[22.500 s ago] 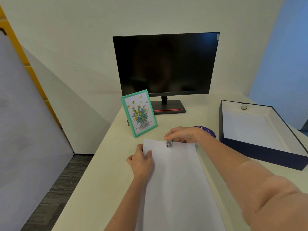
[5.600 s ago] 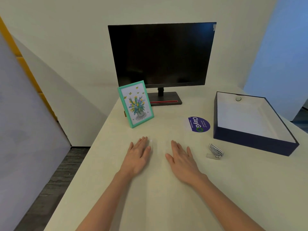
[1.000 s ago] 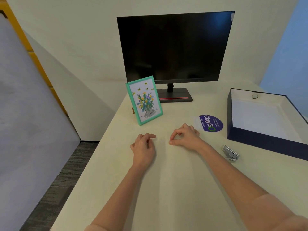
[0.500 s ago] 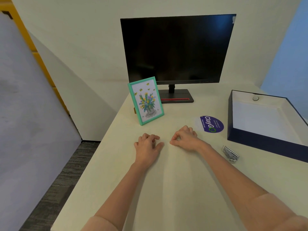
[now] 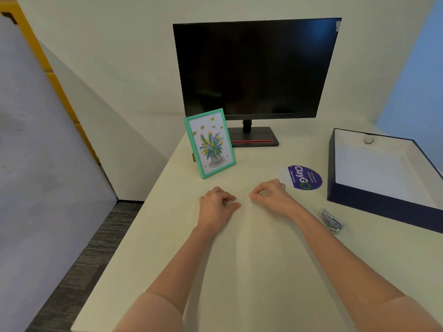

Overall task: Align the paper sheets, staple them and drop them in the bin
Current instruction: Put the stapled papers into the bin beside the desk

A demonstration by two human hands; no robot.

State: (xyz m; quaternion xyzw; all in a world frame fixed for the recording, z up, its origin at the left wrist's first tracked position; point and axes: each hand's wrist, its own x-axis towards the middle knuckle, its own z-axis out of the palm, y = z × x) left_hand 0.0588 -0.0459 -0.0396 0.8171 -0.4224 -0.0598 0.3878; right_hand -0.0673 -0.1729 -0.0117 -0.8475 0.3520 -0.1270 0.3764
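Both hands are down on the worktop [image 5: 251,271], close together in front of me. My left hand [image 5: 217,204] lies knuckles-up with the fingers curled under, a narrow grip with nothing in it. My right hand [image 5: 273,196] is curled too, thumb and forefinger tips meeting in a small ring. There's a tiny white speck [image 5: 250,204] on the worktop right at those fingertips, and I can't tell whether it's pinched or just lying there.

The stapler [image 5: 332,221] lies on its own just right of my right forearm, near the bin [image 5: 371,204], touching neither. The bin is the open navy box at the right edge. I see flat white across its bottom where the sheets [image 5: 369,168] would lie, but I can't separate paper from lining.

A purple sticker [image 5: 304,177] is between my right hand and the bin. The green picture frame [image 5: 209,143] stands tilted beyond my left hand, and a dark monitor [image 5: 254,68] is behind it.
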